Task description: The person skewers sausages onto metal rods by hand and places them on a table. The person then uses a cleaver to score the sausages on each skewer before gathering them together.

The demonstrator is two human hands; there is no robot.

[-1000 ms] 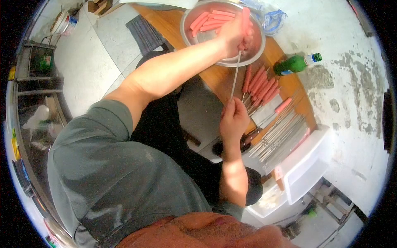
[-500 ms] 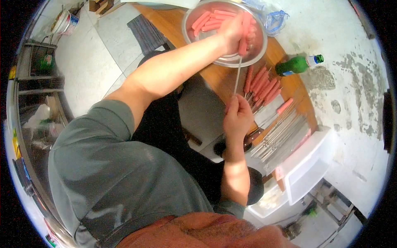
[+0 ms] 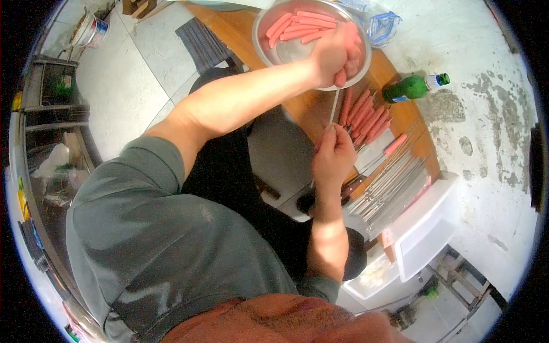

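Over the steel bowl (image 3: pixel 262 50), my left hand (image 3: pixel 333 54) is closed around a pink sausage (image 3: pixel 341 78), whose lower end shows below the fingers. A thin skewer (image 3: pixel 335 104) runs from that end down to my right hand (image 3: pixel 334 150), which pinches it. How deep the skewer sits in the sausage is hidden. Several loose sausages (image 3: pixel 303 23) lie in the bowl under and beside my left hand. Right of my right hand, a group of skewered sausages (image 3: pixel 366 117) lies on the wooden table (image 3: pixel 306 108).
Many bare skewers (image 3: pixel 389 182) lie on plastic near a single sausage (image 3: pixel 396 144) and a dark-handled knife (image 3: pixel 353 186). A green bottle (image 3: pixel 414 88) stands by the wall. A white bin (image 3: pixel 426 243) is at the table's near end; a blue-and-white plastic bag (image 3: pixel 384 28) sits behind the bowl.
My right hand has moved slightly up toward my left hand, and less of the skewer shows between them. My left hand has shifted a little down and right, still gripping the sausage.
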